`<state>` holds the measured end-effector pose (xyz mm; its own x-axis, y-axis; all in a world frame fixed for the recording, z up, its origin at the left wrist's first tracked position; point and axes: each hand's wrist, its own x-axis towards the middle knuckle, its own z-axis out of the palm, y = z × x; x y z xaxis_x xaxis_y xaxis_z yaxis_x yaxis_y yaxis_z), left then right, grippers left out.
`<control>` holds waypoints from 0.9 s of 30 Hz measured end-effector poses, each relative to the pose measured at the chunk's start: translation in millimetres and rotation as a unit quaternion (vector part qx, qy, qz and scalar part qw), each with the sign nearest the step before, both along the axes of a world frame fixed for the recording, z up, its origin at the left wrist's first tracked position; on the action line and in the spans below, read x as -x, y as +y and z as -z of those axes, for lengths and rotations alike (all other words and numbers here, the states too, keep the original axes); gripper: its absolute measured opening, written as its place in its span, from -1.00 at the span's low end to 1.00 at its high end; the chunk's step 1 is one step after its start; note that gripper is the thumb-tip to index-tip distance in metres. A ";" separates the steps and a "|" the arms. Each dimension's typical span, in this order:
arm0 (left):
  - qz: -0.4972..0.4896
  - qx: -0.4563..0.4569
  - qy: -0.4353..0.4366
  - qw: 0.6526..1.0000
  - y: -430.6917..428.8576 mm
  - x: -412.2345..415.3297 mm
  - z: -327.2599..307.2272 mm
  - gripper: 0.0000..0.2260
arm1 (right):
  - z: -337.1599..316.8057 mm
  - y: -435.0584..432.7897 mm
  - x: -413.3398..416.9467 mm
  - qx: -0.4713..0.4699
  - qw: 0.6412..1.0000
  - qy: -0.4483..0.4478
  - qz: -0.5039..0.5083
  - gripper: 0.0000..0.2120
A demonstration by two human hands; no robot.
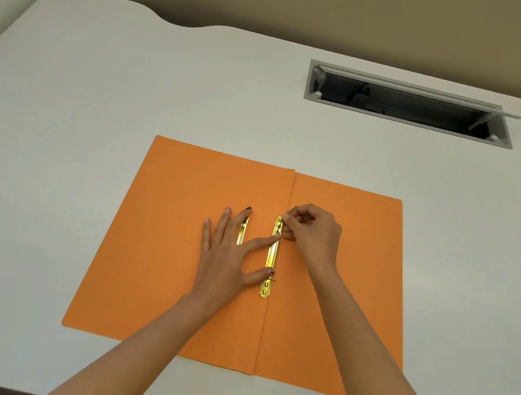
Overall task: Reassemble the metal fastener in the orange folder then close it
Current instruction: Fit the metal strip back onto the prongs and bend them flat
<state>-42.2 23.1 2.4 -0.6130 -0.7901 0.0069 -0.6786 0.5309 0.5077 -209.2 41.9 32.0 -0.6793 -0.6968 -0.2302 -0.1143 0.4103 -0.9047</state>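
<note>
White laminate covers the desk (91, 136), which fills most of the view, with a grey cable hatch (410, 105) set into it at the far right, its lid propped ajar. The orange folder (170, 285) lies open and flat on the desk, well short of the hatch, its centre crease running away from the person.

The left hand (225, 260) rests palm down on the left leaf, fingers spread wide; its forefinger and thumb reach across to the crease and press on the long brass bar (272, 257), one near the bar's upper third, the other near its lower end. The right hand (312, 236) sits on the right leaf just beside the crease, fingers curled in a narrow pinch around the thin metal prong (292, 210) that stands up at the bar's far end.

A second, shorter brass strip (241, 233) lies on the left leaf, partly hidden under the left hand's middle finger. At the bar's near end another small prong tip (273, 280) pokes out sideways beside the thumbnail.
</note>
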 end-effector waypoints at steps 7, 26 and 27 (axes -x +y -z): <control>0.003 0.005 -0.014 1.000 -0.3 0.5 -0.3 -0.52 | 4.2 0.6 0.9 0.023 1.000 0.003 -0.003 -0.96; 0.006 0.021 -0.017 1.000 -0.2 -0.3 2.2 -0.52 | 9.0 -5.6 3.8 0.022 0.996 0.064 -0.050 -0.94; 0.006 0.021 -0.018 1.000 -0.6 -0.2 1.9 -0.52 | 8.2 -6.4 4.4 0.020 0.996 0.067 -0.056 -0.93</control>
